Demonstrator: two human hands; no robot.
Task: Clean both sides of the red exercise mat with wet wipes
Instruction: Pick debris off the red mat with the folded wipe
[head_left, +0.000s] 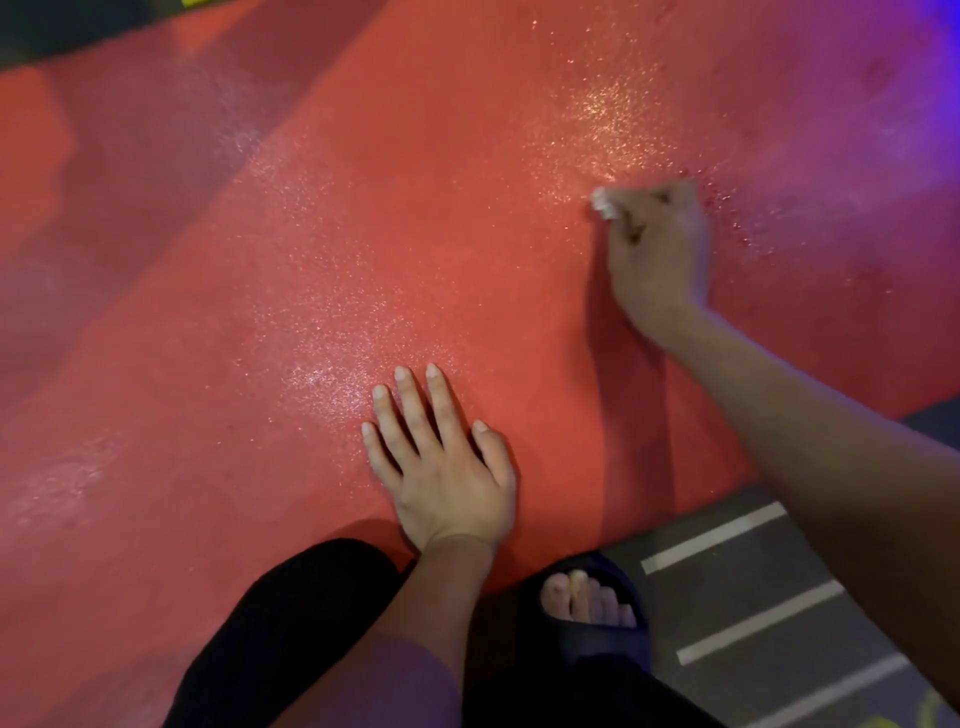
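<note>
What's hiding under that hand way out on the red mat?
A bit of white wet wipe sticks out from under the right hand, whose fingers curl over it on the red mat. The hand covers the rest of the wipe.

red mat (415, 208) flat, glistening wet, crumpled wipe (604, 202)

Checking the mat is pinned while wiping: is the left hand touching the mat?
Touching. The head view shows the left hand lying flat on the red mat, fingers spread, no gap beneath.
</note>
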